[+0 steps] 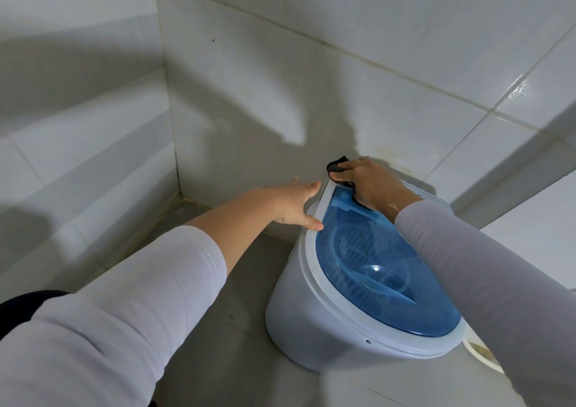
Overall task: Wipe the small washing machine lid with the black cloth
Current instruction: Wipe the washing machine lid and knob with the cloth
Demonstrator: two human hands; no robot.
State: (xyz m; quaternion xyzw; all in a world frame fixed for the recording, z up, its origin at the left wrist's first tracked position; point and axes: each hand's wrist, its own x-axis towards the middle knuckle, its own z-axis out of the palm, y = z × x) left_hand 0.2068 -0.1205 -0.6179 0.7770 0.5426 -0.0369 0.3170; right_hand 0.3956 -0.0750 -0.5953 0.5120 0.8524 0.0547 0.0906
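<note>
The right hand [371, 182] clenches a crumpled black cloth [338, 165] against the far edge of the glossy, translucent blue lid [383, 279]. The left hand [294, 202], fingers spread and released, rests on the round white washing machine [299, 322] rim beside tiled walls [280, 63].

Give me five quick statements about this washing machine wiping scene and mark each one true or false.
1. The right hand grips the black cloth. True.
2. The cloth is at the near front edge of the lid. False: it is at the far end of the blue lid, by the tiled wall.
3. The left hand rests open on the washing machine's white rim. True.
4. The lid is solid red. False: it is see-through blue, with the tub visible beneath.
5. The lid stands raised open. False: it lies shut, flat in the white rim.
</note>
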